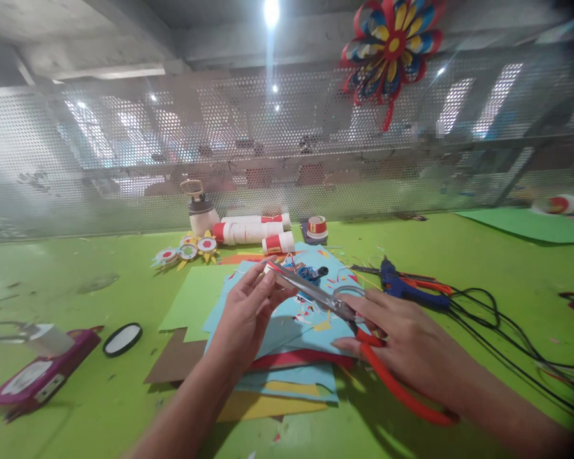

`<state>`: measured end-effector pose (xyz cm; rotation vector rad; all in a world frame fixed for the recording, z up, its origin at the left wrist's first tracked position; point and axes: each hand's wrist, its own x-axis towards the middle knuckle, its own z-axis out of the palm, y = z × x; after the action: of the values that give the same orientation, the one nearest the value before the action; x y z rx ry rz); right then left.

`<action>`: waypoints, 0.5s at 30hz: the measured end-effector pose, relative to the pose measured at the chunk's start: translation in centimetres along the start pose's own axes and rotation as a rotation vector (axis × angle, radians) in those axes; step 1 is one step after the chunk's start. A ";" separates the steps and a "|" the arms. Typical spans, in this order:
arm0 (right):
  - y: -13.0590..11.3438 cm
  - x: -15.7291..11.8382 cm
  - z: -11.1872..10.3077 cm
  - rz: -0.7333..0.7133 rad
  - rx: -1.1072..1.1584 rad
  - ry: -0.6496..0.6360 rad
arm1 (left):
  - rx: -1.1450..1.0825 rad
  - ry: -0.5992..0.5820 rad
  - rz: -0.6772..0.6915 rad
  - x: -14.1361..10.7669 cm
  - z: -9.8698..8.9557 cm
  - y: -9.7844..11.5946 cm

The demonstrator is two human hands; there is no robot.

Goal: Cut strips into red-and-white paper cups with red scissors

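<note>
My right hand (406,328) is closed around the red handles of a pair of scissors (318,294). The blades point up and left and meet a small white and red paper piece (273,270), perhaps part of a paper cup. My left hand (249,303) pinches that piece between thumb and fingers; much of it is hidden. Below both hands lies a pile of coloured paper, with light blue sheets (282,335) on top and small paper scraps scattered over them. A blue item with a black end (313,274) rests just behind the blades.
A blue glue gun (414,290) with black cable lies right, beside orange-handled pliers (425,284). Stacked paper cups (251,233), a spray bottle (201,213) and paper flowers (187,250) stand behind. On the left are a purple power strip (43,376) and round black-rimmed lid (122,340).
</note>
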<state>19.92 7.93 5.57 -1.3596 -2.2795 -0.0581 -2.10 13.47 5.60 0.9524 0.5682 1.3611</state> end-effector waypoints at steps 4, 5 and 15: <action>0.1 0.0 0.2 -0.015 0.004 0.029 | 0.009 0.000 0.018 -0.1 0.0 0.0; 0.1 0.0 0.2 -0.020 -0.002 0.041 | 0.009 -0.002 0.022 -0.1 0.0 -0.1; 0.1 -0.1 0.1 -0.036 -0.033 0.041 | 0.029 0.010 0.028 -0.2 -0.1 0.1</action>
<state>19.96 7.96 5.42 -1.3219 -2.2786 -0.1344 -2.22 13.31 5.59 0.9805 0.5856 1.3866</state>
